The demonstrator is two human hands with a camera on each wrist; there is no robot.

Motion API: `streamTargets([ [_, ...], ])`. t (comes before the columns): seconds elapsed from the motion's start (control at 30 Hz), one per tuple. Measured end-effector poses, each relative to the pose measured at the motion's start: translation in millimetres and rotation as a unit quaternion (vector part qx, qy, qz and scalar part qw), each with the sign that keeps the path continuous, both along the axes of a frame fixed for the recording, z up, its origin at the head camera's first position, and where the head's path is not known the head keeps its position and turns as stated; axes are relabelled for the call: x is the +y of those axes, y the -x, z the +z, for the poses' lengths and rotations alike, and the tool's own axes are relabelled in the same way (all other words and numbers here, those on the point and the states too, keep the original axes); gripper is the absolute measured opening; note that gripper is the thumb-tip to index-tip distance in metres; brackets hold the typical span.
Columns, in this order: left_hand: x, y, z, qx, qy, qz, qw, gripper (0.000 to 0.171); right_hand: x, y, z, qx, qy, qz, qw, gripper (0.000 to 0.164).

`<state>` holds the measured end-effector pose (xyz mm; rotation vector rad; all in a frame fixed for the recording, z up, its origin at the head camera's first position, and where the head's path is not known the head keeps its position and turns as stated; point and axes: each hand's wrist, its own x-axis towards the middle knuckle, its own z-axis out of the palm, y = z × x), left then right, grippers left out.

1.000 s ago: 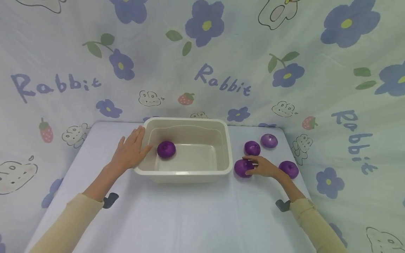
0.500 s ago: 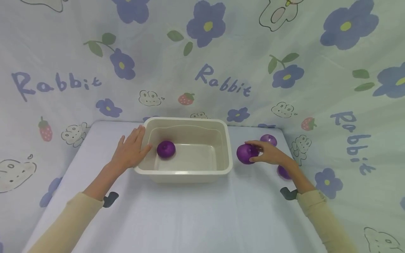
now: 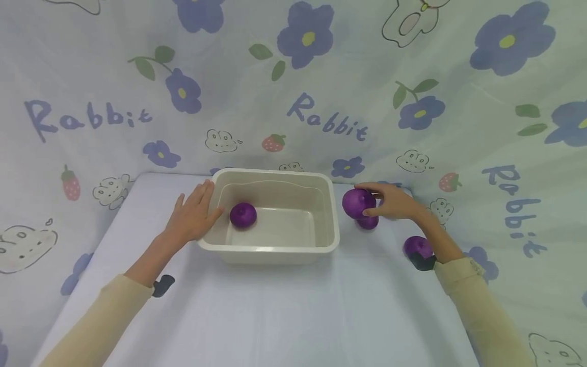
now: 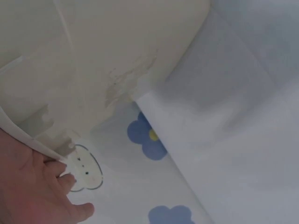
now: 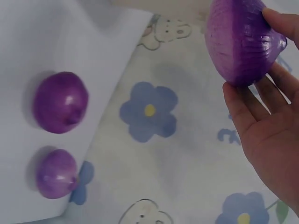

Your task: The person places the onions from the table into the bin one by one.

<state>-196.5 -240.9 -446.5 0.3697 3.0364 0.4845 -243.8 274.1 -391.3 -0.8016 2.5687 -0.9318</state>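
Raised above the table to the right of the bin, a purple onion (image 3: 356,205) is held between the thumb and fingers of my right hand (image 3: 397,201). The right wrist view shows this onion's (image 5: 238,44) pointed end towards the palm. My left hand (image 3: 189,216) rests on the left rim of the cream plastic bin (image 3: 270,250), fingers extended and thumb over the edge. Inside the bin, a dark purple onion (image 3: 243,216) sits towards the left. Another onion (image 3: 368,223) lies partly hidden below the held one.
An onion (image 3: 415,247) lies near the table's right edge, partly covered by a dark piece at the right wrist. A paler onion (image 5: 56,173), hidden by the right hand in the head view, shows in the right wrist view. Printed curtains (image 3: 257,102) hang around the white table (image 3: 284,316).
My right hand has taken hold of the nearest onion beside the bin, lifted it and carried it towards the back. My left hand stays on the bin's rim.
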Motion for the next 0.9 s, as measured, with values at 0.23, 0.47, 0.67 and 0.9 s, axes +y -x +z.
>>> streamTargets([
  [0.23,0.0,0.0,0.9,-0.002,0.003,0.0,1.0,0.077,-22.9,13.2,27.0,0.015,0.026,0.038,0.999,0.071],
  [0.47,0.1,0.7,2.0,-0.002,-0.003,0.0,1.0,0.077,-52.6,21.3,46.5,0.004,0.02,0.044,0.999,0.073],
  [0.67,0.1,0.9,1.7,-0.003,-0.003,0.0,1.0,0.077,-80.4,30.3,59.4,0.023,0.002,0.061,0.998,0.072],
  [0.9,0.2,0.7,1.2,-0.004,-0.005,-0.002,1.0,0.077,-115.7,42.7,70.3,0.026,-0.017,0.068,0.997,0.072],
])
